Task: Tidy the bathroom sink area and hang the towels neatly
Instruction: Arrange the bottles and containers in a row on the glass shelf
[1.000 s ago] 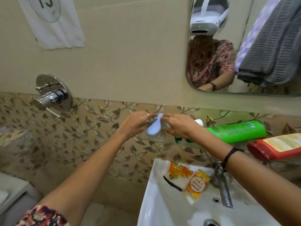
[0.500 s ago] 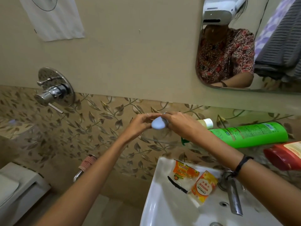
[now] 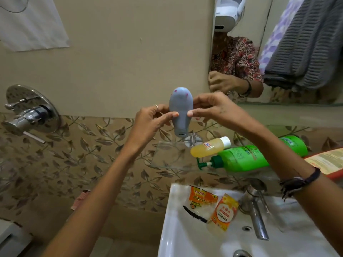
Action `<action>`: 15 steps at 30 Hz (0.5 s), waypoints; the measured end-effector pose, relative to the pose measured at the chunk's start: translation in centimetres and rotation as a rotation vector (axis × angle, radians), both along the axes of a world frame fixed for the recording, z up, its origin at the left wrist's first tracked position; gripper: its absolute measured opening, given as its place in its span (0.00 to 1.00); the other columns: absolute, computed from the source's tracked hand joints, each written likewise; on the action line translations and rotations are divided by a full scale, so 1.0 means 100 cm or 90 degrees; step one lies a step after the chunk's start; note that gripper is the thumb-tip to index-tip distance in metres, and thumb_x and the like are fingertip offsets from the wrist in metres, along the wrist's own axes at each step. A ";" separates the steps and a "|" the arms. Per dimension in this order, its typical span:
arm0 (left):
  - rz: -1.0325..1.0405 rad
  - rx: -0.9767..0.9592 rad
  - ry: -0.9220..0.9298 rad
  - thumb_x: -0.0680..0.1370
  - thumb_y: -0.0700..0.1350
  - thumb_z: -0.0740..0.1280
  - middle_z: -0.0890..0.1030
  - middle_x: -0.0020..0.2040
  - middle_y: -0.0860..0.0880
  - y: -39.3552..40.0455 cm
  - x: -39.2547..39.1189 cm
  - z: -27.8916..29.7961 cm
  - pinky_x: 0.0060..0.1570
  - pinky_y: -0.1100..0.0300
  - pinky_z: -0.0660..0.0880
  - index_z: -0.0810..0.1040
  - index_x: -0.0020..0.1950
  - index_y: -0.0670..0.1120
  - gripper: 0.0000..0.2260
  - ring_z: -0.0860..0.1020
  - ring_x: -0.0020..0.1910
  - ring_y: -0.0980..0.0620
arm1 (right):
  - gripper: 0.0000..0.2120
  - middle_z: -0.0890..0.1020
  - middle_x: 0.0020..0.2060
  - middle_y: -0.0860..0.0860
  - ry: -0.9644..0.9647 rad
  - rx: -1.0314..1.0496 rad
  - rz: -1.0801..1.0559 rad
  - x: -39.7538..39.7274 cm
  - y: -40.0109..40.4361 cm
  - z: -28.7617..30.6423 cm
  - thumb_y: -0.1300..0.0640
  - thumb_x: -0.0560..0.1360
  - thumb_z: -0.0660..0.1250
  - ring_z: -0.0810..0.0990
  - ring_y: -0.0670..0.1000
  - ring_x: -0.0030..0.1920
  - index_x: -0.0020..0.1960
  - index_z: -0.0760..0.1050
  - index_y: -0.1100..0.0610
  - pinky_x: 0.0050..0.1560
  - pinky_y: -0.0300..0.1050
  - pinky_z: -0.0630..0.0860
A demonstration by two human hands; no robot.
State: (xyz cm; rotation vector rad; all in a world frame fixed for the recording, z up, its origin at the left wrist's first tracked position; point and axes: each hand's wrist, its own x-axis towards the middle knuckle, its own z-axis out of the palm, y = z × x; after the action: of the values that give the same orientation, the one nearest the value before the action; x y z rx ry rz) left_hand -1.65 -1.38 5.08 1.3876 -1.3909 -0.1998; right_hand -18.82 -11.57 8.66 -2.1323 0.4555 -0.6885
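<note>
A small pale blue bottle (image 3: 180, 111) is held cap-down above the glass shelf (image 3: 167, 160). My left hand (image 3: 151, 121) pinches its left side and my right hand (image 3: 213, 110) pinches its right side. On the shelf lie a small yellow bottle (image 3: 208, 147), a green pump bottle (image 3: 248, 158) and a red bottle (image 3: 326, 162), all on their sides. A grey towel (image 3: 306, 43) and a purple checked towel (image 3: 278, 32) show in the mirror (image 3: 241, 15) at upper right.
The white sink (image 3: 178, 234) below holds two orange sachets (image 3: 202, 198) (image 3: 224, 212), a black strip (image 3: 194, 214) and the chrome tap (image 3: 257, 219). A chrome shower valve (image 3: 29, 112) juts from the wall at left. A paper sheet (image 3: 31, 25) hangs at upper left.
Both hands have lifted the pale blue bottle up from the shelf and turned it upright, cap pointing down. The view has moved closer to the wall.
</note>
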 end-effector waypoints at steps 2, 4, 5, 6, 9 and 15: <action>0.016 0.017 -0.038 0.71 0.45 0.71 0.81 0.34 0.58 0.002 0.003 -0.009 0.34 0.75 0.73 0.80 0.44 0.56 0.05 0.77 0.31 0.68 | 0.06 0.83 0.39 0.52 0.002 0.010 -0.021 0.005 0.001 -0.013 0.61 0.70 0.71 0.78 0.40 0.34 0.45 0.78 0.54 0.34 0.32 0.72; 0.025 0.040 -0.056 0.71 0.44 0.71 0.80 0.35 0.59 0.004 0.004 -0.021 0.34 0.76 0.73 0.81 0.47 0.53 0.07 0.78 0.32 0.70 | 0.07 0.83 0.38 0.50 0.018 -0.002 -0.038 0.010 0.003 -0.029 0.62 0.69 0.71 0.78 0.36 0.32 0.45 0.77 0.53 0.33 0.27 0.70; 0.033 0.052 -0.058 0.71 0.44 0.71 0.80 0.35 0.59 0.004 0.005 -0.027 0.33 0.77 0.72 0.81 0.48 0.51 0.07 0.77 0.32 0.71 | 0.07 0.83 0.38 0.50 0.029 -0.013 -0.049 0.012 0.004 -0.035 0.62 0.69 0.72 0.78 0.36 0.33 0.44 0.77 0.53 0.33 0.26 0.71; 0.045 0.062 -0.061 0.71 0.44 0.72 0.79 0.35 0.60 0.005 0.006 -0.032 0.33 0.78 0.72 0.82 0.49 0.49 0.08 0.77 0.32 0.72 | 0.07 0.83 0.39 0.51 0.041 -0.028 -0.062 0.015 0.004 -0.041 0.61 0.69 0.72 0.79 0.38 0.35 0.45 0.78 0.54 0.34 0.28 0.73; 0.056 0.080 -0.073 0.71 0.44 0.72 0.79 0.35 0.59 0.004 0.009 -0.045 0.33 0.78 0.70 0.82 0.49 0.47 0.08 0.77 0.33 0.72 | 0.08 0.84 0.41 0.51 0.062 -0.071 -0.097 0.020 0.005 -0.055 0.60 0.69 0.73 0.81 0.44 0.39 0.46 0.78 0.54 0.39 0.32 0.76; 0.078 0.108 -0.068 0.71 0.46 0.72 0.82 0.40 0.51 0.003 0.015 -0.058 0.42 0.58 0.77 0.82 0.50 0.46 0.10 0.81 0.41 0.53 | 0.10 0.84 0.41 0.52 0.114 -0.145 -0.115 0.027 0.006 -0.064 0.56 0.69 0.72 0.82 0.47 0.41 0.49 0.77 0.56 0.42 0.47 0.81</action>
State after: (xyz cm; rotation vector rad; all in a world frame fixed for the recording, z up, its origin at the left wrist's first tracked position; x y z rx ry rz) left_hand -0.13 -1.12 -0.72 1.6392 -1.3971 -0.1681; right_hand -16.14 -10.99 2.23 -2.4006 0.7024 -0.6789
